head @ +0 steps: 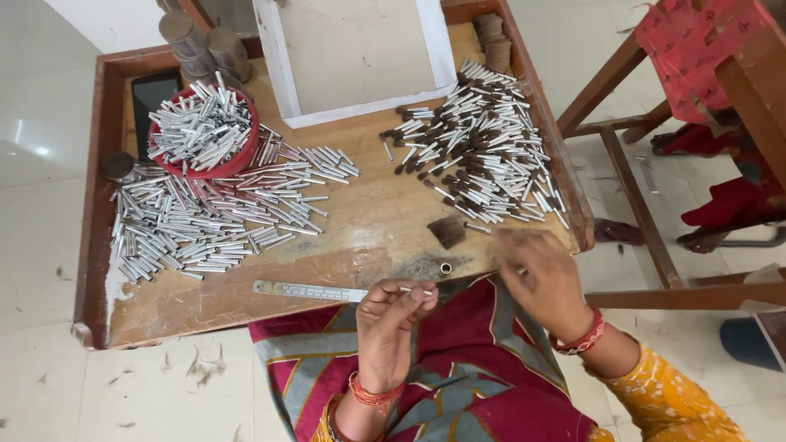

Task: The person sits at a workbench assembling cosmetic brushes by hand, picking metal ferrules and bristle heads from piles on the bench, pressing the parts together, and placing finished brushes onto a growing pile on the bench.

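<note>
My left hand [393, 315] is closed around a thin silver metal tube [416, 290] just below the front edge of the wooden table [360, 237]. Blurred with motion, my right hand [544, 274] hovers over the table's front right corner, fingers spread, beside a pile of silver tubes with dark bristle tips [479, 143]. Whether it holds anything I cannot tell. A small tuft of dark bristles [449, 231] lies between the two hands. Next to it stands a short brass ring [445, 268].
Bare silver tubes [213, 217] lie heaped at the left, with more in a red bowl [205, 131]. A white tray [356, 53] sits at the back. A metal ruler [311, 290] lies along the front edge. A phone [151, 102] and red wooden chair [704, 49] flank the table.
</note>
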